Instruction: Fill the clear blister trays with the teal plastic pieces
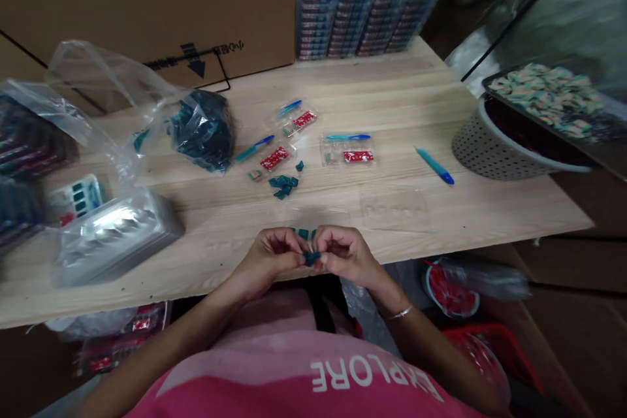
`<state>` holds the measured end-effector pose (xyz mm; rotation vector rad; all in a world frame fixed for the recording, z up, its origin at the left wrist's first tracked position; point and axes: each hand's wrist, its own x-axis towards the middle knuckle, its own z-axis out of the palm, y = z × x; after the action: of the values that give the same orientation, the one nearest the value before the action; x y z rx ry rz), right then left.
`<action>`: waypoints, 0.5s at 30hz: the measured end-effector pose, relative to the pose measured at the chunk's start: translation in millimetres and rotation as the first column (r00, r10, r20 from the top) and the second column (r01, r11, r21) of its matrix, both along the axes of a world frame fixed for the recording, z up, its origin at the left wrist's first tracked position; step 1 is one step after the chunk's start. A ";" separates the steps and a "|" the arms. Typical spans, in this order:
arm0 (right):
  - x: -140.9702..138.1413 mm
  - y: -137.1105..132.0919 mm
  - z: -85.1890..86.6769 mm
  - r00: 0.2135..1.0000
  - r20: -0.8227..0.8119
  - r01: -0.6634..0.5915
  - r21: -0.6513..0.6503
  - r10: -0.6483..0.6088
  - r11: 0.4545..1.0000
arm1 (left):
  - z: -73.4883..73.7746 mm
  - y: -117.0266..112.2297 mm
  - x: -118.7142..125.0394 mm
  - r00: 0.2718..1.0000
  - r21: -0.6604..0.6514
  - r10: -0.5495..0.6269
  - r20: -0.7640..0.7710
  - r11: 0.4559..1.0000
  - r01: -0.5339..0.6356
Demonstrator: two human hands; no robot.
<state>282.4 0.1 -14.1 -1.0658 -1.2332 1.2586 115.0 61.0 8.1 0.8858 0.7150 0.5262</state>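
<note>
Over the table's front edge, my left hand (pixel 278 252) and my right hand (pixel 345 253) meet, thumbs and fingertips pinched together. Between them is a small dark teal piece (pixel 311 258), gripped from both sides; its exact kind is too small to make out. Just behind my fingers lies a clear plastic tray (pixel 318 213), partly hidden, with a few teal squares (pixel 304 234) at its near side. Farther back is a loose pile of similar teal pieces (pixel 283 185). To the right of my hands sits another clear tray (pixel 394 208).
Beyond the pile lie filled trays (pixel 349 151) with blue pens and red patterned pieces. A loose blue pen (pixel 435 165) is at right, near a perforated basket (pixel 494 150). At left are a bag of teal pieces (pixel 203 130) and stacked clear trays (pixel 120 235). Packed boxes (pixel 362 10) stand behind.
</note>
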 end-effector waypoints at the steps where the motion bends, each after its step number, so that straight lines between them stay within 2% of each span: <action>1: 0.3 -0.5 -1.1 1.000 -0.008 0.019 -0.017 -0.019 1.000 | 0.3 0.6 0.0 1.000 0.010 0.000 0.004 1.000 -0.001; 4: -0.8 -2.1 -2.9 0.998 0.001 0.056 -0.025 -0.056 0.998 | 0.0 3.1 -0.5 0.999 -0.012 0.028 0.016 1.000 -0.027; 6: -2.2 -2.0 -3.3 0.998 -0.051 0.042 -0.045 -0.044 0.998 | -0.3 4.8 -0.3 0.999 -0.108 0.038 0.039 0.994 -0.034; 9: -3.4 0.5 -3.2 0.986 -0.168 -0.017 -0.094 0.001 0.995 | -0.4 6.0 0.4 0.996 -0.251 0.005 0.088 0.968 0.017; 11: -3.1 2.9 -2.8 0.978 -0.204 -0.061 -0.121 0.035 0.991 | -0.6 5.0 0.4 0.996 -0.280 -0.013 0.090 0.959 0.038; 15: -2.1 6.8 -2.6 0.982 -0.176 -0.096 -0.188 0.062 0.977 | -3.4 1.9 -0.9 0.998 -0.283 0.003 0.060 0.959 0.014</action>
<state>280.3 6.9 -16.7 -1.0329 -1.0467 1.5252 114.1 63.0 4.7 0.6014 0.7129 0.4303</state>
